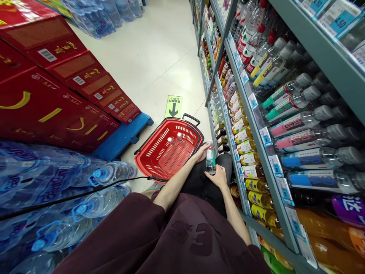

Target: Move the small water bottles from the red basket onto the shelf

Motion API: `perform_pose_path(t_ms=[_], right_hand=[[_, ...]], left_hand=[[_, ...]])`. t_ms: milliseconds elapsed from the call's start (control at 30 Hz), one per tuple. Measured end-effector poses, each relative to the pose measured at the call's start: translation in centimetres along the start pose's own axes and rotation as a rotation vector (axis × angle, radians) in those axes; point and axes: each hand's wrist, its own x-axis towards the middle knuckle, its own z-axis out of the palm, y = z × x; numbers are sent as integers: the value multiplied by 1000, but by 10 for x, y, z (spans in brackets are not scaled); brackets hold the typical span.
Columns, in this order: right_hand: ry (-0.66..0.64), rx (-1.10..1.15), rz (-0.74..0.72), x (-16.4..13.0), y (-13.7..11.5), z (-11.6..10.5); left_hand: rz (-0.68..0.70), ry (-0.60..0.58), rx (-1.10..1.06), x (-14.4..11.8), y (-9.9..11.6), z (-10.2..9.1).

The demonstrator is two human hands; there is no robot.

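Observation:
A clear plastic drink bottle [210, 159] with a green and white label is held upright in front of my knees. My left hand [201, 153] closes round its upper part near the cap. Lower down, my right hand [218, 176] grips it by the base, thumb and fingers on either side. Just left of my hands, a red shopping basket [171, 163] with slotted walls rests on the floor. Inside it, two clear bottles with pale caps, one bottle [171, 141] beside another bottle [179, 137], are near its far side.
On my right, a grey shelf rack [258, 125] holds rows of drink bottles with price tags. Stacked red cartons [57, 91] sit on a blue pallet [114, 139] at left. Large water bottles [111, 173] stand nearer me. A green exit sign [173, 106] marks the floor ahead.

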Motion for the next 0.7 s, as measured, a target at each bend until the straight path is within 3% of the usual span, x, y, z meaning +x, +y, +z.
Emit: perform_pose_path(t_ms=[367, 533, 700], right_hand=[[-20, 62, 19, 1, 3, -1], [-110, 233, 89, 0, 10, -8], [-219, 348, 51, 0, 16, -15]], left_hand=[[26, 40, 5, 1, -2, -3], [-7, 64, 24, 0, -4, -4], [-41, 76, 44, -1, -6, -5]])
